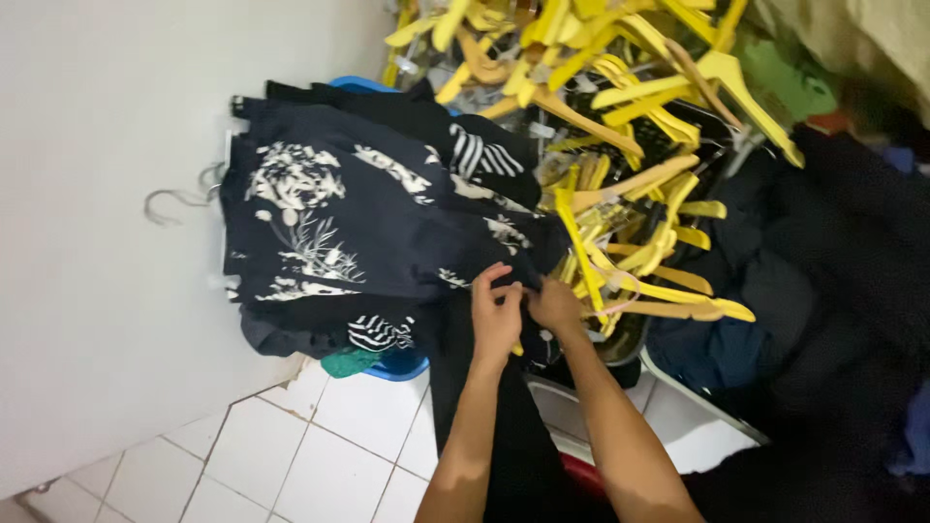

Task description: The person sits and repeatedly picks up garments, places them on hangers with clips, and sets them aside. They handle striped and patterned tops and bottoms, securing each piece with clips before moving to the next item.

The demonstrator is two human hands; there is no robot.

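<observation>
A big heap of yellow hangers (620,145) is piled up top. Wire hooks (174,201) are seen against the white wall (97,194), tiled floor (320,446) below.

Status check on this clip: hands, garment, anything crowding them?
Left hand and right hand both pinching the dark floral garment. Garment lies atop the clothes stack. Yellow hangers piled close at right.

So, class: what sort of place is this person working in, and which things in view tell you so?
Probably a garment sorting or laundry corner: a heap of yellow hangers, a stack of dark floral clothes on hangers, and a white tiled floor.
</observation>
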